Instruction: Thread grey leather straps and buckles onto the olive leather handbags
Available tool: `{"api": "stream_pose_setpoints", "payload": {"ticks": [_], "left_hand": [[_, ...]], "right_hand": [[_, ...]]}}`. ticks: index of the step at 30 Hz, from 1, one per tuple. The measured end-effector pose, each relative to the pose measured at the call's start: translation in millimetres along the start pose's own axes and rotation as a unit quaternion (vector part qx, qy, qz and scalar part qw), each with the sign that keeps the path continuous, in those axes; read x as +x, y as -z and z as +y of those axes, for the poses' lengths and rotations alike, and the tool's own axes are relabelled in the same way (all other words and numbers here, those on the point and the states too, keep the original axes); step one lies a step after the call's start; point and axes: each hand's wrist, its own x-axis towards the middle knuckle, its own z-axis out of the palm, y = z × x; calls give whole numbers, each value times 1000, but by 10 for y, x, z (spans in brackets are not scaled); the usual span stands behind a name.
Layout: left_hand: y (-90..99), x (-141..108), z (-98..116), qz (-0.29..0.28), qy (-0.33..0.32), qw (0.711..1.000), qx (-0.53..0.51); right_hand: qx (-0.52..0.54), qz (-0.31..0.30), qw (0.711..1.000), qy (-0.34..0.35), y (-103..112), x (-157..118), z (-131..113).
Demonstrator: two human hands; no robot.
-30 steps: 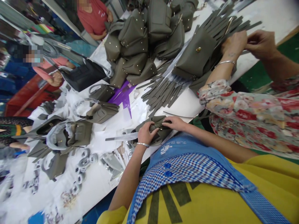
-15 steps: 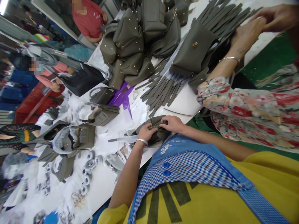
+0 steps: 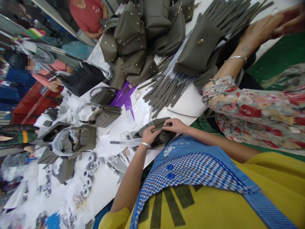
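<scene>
An olive-grey bag (image 3: 163, 140) lies at the table edge, close against my blue apron. My left hand (image 3: 149, 135), with a silver bangle at the wrist, has its fingers closed on the bag's upper part. From the other side my right hand (image 3: 175, 125) pinches the same bag, its fingertips close to those of the left. The small part between the fingertips is too hidden to make out. A pale strip (image 3: 124, 142) with a dark end lies left of the bag.
Grey-green strips (image 3: 164, 93) and a heap of bags (image 3: 133, 41) lie beyond. A co-worker's floral sleeve (image 3: 250, 111) and hands are close at the right. More bags (image 3: 105, 115), purple plastic (image 3: 125, 97) and grey rolls (image 3: 91, 165) cover the left side.
The view has shifted slightly. The co-worker's hands at the upper right have moved a little to the right. My hands keep nearly the same place on the bag.
</scene>
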Motion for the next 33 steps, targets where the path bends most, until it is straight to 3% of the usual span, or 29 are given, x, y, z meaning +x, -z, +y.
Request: {"api": "stream_pose_setpoints", "payload": {"ticks": [5,11,17,19,24,26,29,33], "left_hand": [[-23,9,32,12,-17,998,54],[-44,-29,23,7,5,999,39],[-58,-148,52,12,14,999,51],[-68,-183,67,14,19,999,43],[-102,-258,39,15,9,998,58],[-114,-282,16,17,4,998,66],[-115,-301,-1,23,10,997,66],[-115,-290,-17,32,16,999,34]], "right_hand": [[-25,-4,1000,-19,-55,-11,55],[-20,-19,1000,-15,-79,-69,288],[-191,48,979,-53,85,169,574],[-220,15,975,-26,123,356,589],[-280,-158,946,45,101,818,547],[-303,-198,931,49,63,914,532],[-332,-207,919,42,15,929,527],[-348,-164,923,7,65,807,574]]}}
